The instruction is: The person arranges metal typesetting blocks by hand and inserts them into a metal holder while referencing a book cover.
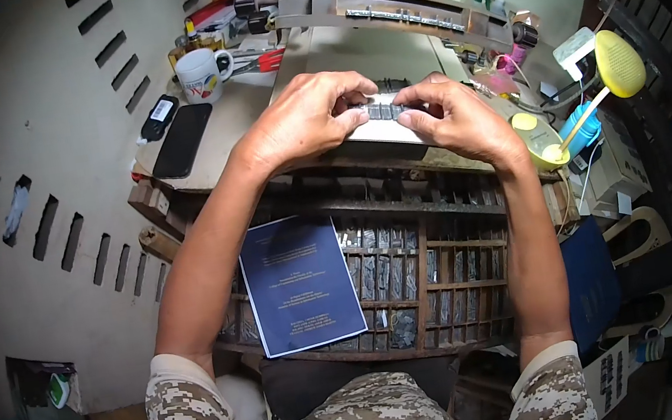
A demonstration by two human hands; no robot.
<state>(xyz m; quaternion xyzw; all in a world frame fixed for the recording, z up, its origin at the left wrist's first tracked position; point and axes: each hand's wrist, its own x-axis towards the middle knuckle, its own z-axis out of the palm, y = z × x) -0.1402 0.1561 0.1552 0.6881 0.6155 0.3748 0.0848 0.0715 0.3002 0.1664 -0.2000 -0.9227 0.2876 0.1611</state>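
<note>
Both hands meet over a small pale metal plate (384, 134) on the worktable. Between them is a short row of dark metal type (384, 111). My left hand (306, 120) pinches the row's left end with thumb and fingers. At its right end, my right hand (461, 113) grips with thumb and curled fingers. Below the table's front edge sits a wooden type case (425, 284), its compartments filled with small metal pieces. A blue printed sheet (301, 288) lies over the left part of that case.
A metal machine bar (401, 10) crosses behind the hands. On the left are a white mug (201, 77), a black phone (183, 143) and a dark key-like device (160, 118). At the right, a yellow round-headed object on a stick (620, 65) stands by a blue container (580, 127).
</note>
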